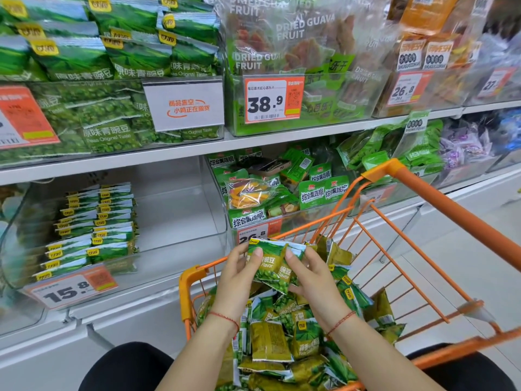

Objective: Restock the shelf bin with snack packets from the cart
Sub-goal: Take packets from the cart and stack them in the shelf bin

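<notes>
A price tag (72, 289) fronts the half-filled clear bin (180, 210). Over the orange cart (423, 221), left hand (239, 275) and right hand (313, 280) both pinch green snack packets (270, 263).

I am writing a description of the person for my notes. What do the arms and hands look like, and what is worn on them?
Both forearms are bare, with no sleeves or gloves showing. The left hand has a thin red string bracelet around its wrist, and the right hand has a matching red string on its wrist. No rings or watch show.
</notes>
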Available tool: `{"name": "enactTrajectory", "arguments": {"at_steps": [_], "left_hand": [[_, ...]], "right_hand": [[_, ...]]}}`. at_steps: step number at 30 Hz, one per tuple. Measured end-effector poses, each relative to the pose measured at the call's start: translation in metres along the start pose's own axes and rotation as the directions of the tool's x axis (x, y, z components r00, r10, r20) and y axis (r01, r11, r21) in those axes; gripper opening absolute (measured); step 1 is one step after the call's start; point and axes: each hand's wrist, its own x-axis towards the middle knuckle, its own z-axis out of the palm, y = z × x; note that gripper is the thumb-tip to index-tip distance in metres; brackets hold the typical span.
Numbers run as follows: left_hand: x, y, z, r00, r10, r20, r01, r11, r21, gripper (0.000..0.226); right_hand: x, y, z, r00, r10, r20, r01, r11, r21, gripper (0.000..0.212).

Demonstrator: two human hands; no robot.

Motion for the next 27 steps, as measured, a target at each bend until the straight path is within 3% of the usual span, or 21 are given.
{"name": "enactTrajectory", "arguments": {"at_steps": [4,7,9,13,15,18,20,24,27], "left_hand": [[0.000,-0.002,0.006,0.992,-0.012,0.125,-0.009,0.986,0.167,0.027],[0.004,-0.012,0.004,0.991,-0.019,0.130,-0.010,0.976,0.218,0.060],[0.006,-0.017,0.002,0.996,-0.030,0.084,0.013,0.982,0.191,0.080],[0.009,-0.016,0.001,0.996,-0.090,0.012,0.090,0.996,0.002,0.095],[0.007,-0.010,0.001,0.995,-0.100,-0.006,0.100,0.995,-0.019,0.090],[0.000,0.006,-0.004,0.999,-0.021,-0.038,0.023,0.999,0.034,0.068],[-0.002,0.016,-0.015,0.995,0.041,-0.093,-0.038,0.999,0.031,0.050],[-0.014,0.034,-0.054,0.957,0.180,-0.227,-0.168,0.983,0.071,0.033],[-0.025,0.042,-0.083,0.910,0.289,-0.297,-0.229,0.948,0.221,0.035]], "right_hand": [[-0.003,-0.003,0.001,0.999,0.005,0.037,-0.006,1.000,0.007,0.024],[-0.006,-0.004,-0.001,0.990,0.098,0.105,-0.114,0.981,0.158,0.040],[-0.006,-0.003,-0.003,0.981,0.112,0.161,-0.149,0.958,0.246,0.053],[-0.004,0.003,0.001,0.987,0.044,0.155,-0.062,0.992,0.111,0.054],[-0.005,0.002,0.003,0.990,0.000,0.142,-0.011,0.997,0.079,0.045],[-0.006,-0.006,0.013,0.992,-0.046,0.118,0.041,0.998,0.043,0.015],[-0.009,-0.018,0.026,0.986,-0.071,0.153,0.065,0.997,0.041,0.008],[-0.018,-0.042,0.064,0.940,-0.085,0.331,0.045,0.991,0.125,0.033],[-0.021,-0.052,0.099,0.861,-0.177,0.476,0.176,0.983,0.046,0.023]]}}
